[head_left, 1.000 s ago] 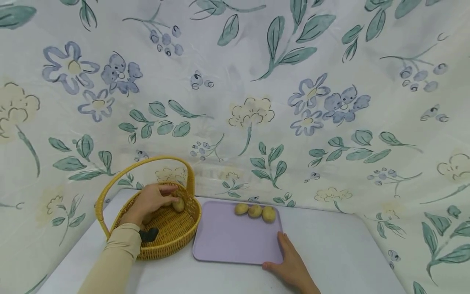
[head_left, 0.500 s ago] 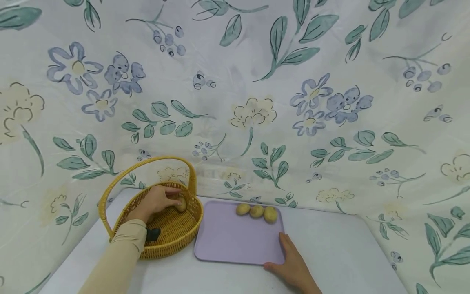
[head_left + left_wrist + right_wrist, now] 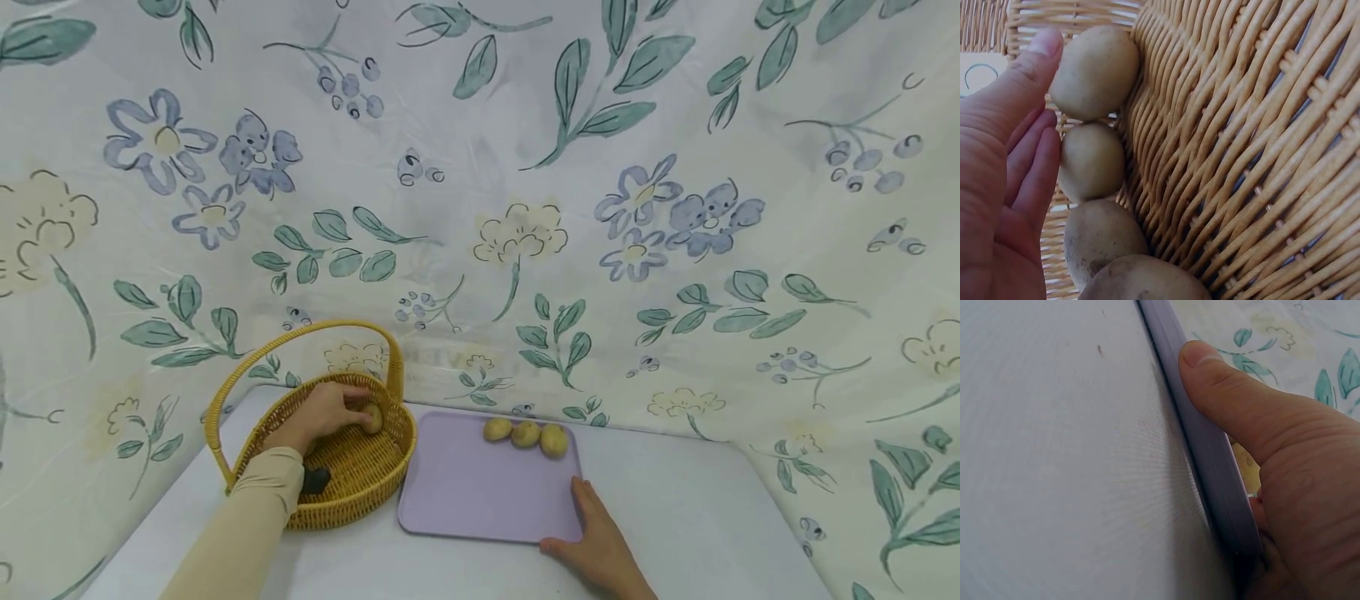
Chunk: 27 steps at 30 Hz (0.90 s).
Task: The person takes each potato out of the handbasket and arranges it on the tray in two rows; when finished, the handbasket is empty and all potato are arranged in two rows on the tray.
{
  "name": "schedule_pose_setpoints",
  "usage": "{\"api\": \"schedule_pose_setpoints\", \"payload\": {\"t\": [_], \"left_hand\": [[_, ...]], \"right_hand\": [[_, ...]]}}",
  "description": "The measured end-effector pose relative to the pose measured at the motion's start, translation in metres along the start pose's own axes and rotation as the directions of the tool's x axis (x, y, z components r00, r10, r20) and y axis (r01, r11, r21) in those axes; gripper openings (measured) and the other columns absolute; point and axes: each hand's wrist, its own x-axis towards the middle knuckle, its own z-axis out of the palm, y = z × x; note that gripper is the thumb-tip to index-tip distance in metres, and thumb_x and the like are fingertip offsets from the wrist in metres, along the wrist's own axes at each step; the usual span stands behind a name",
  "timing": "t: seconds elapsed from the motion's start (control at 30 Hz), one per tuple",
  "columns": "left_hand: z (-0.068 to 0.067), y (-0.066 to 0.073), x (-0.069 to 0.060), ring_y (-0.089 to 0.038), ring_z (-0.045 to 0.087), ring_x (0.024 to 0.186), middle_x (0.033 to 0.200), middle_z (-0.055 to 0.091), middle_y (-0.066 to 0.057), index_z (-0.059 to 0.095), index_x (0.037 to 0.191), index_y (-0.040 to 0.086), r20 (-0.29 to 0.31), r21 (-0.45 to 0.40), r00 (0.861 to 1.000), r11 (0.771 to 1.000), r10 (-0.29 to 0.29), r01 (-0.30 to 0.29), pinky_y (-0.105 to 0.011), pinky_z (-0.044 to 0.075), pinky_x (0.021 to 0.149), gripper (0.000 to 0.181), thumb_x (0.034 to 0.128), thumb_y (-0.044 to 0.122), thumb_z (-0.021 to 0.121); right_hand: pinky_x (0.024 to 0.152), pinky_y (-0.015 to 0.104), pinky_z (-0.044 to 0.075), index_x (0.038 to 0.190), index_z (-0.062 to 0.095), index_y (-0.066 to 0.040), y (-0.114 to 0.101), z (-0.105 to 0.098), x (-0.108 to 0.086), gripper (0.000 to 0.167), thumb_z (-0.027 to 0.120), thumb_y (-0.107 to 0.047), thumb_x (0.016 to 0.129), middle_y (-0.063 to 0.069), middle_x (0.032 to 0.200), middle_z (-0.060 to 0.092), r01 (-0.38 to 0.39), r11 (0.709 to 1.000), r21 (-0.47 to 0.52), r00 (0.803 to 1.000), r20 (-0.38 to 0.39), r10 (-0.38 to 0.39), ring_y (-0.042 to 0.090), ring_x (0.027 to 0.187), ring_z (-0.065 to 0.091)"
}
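Note:
My left hand (image 3: 327, 411) reaches into a yellow wicker basket (image 3: 352, 510) at the left of the table. In the left wrist view its thumb is at the edge of the uppermost potato (image 3: 1096, 72), with the fingers extended beside the potatoes and not closed round one. Below that one, more potatoes (image 3: 1092, 161) line the woven wall. At the right, my right hand (image 3: 598, 546) spreads round the near right corner of a lilac tray (image 3: 487, 492). The right wrist view has the thumb against the tray's outer side; the other fingers are mostly hidden.
Three potatoes (image 3: 526, 433) lie in a row along the tray's far right edge. The basket's tall handle (image 3: 300, 332) arches over the left forearm. A floral cloth (image 3: 480, 208) hangs behind the white table (image 3: 675, 500).
The head view has shifted slightly, so everything appears a little further right. Both hands stay almost where they were, the left by the same potato and the right at the tray corner.

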Motion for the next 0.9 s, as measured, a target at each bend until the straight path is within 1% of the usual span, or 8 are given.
{"api": "schedule_pose_setpoints", "payload": {"t": [0.17,0.33,0.43,0.53,0.7,0.77,0.9], "left_hand": [[0.0023,0.0008,0.0016,-0.039,0.065,0.12,0.127,0.072,-0.017,0.071,0.129,0.004,0.002,0.035,1.0,0.999,0.026,-0.026,-0.052,0.055,0.101,0.053,0.0828,0.026,0.086],[0.0029,0.0046,0.0014,-0.036,0.067,0.117,0.125,0.073,-0.015,0.072,0.128,0.007,-0.003,0.073,0.999,0.996,0.045,-0.044,-0.052,0.055,0.1,0.053,0.0814,0.028,0.087],[0.0033,0.0061,0.0009,-0.035,0.068,0.116,0.124,0.074,-0.014,0.072,0.128,0.008,0.007,0.08,0.998,0.994,0.067,-0.067,-0.051,0.056,0.1,0.054,0.0807,0.029,0.088],[0.0037,0.007,-0.0003,-0.035,0.068,0.116,0.123,0.074,-0.013,0.072,0.128,0.007,0.021,0.089,0.995,0.991,0.098,-0.1,-0.052,0.055,0.101,0.056,0.0797,0.03,0.088],[0.0068,0.0044,-0.0008,-0.032,0.069,0.113,0.119,0.076,-0.011,0.074,0.124,0.006,0.038,0.127,0.991,0.983,0.13,-0.134,-0.05,0.057,0.098,0.054,0.0782,0.031,0.089],[0.0083,0.0031,-0.0008,-0.029,0.07,0.111,0.118,0.076,-0.009,0.074,0.123,0.007,0.045,0.133,0.991,0.982,0.126,-0.131,-0.048,0.057,0.097,0.054,0.0779,0.031,0.089],[0.0085,0.0018,-0.0023,-0.031,0.07,0.112,0.12,0.075,-0.011,0.073,0.125,0.006,0.057,0.13,0.991,0.983,0.121,-0.128,-0.049,0.058,0.096,0.056,0.0772,0.031,0.09]], "right_hand": [[0.123,0.059,0.025,0.156,0.032,0.006,-0.0014,-0.0023,-0.001,0.121,0.088,-0.056,0.069,0.028,0.163,0.03,-0.002,1.0,-0.006,1.0,-0.001,0.002,0.048,0.152,0.026],[0.122,0.059,0.027,0.156,0.033,0.007,-0.0013,-0.0028,-0.002,0.12,0.088,-0.055,0.069,0.028,0.162,0.032,0.008,1.0,-0.016,1.0,-0.013,-0.008,0.049,0.151,0.027],[0.122,0.06,0.028,0.155,0.033,0.008,-0.0014,-0.002,-0.0019,0.119,0.088,-0.054,0.069,0.029,0.161,0.033,0.016,1.0,-0.012,1.0,-0.019,-0.017,0.05,0.15,0.028],[0.123,0.059,0.027,0.156,0.033,0.007,-0.0025,-0.0016,-0.0021,0.119,0.088,-0.054,0.069,0.029,0.162,0.031,0.001,1.0,-0.004,1.0,-0.012,-0.001,0.049,0.151,0.027],[0.123,0.059,0.026,0.156,0.032,0.007,-0.0039,-0.0015,-0.0039,0.119,0.088,-0.055,0.07,0.028,0.162,0.03,-0.004,1.0,-0.002,1.0,-0.006,0.004,0.049,0.151,0.026],[0.123,0.06,0.026,0.156,0.032,0.007,-0.0038,-0.0011,-0.0041,0.12,0.088,-0.055,0.07,0.029,0.162,0.03,0.0,1.0,-0.007,1.0,-0.007,0.0,0.049,0.151,0.026],[0.123,0.06,0.025,0.156,0.032,0.007,-0.0035,0.0011,-0.0037,0.12,0.088,-0.055,0.069,0.029,0.162,0.03,-0.005,1.0,-0.003,1.0,-0.002,0.005,0.049,0.152,0.025]]}}
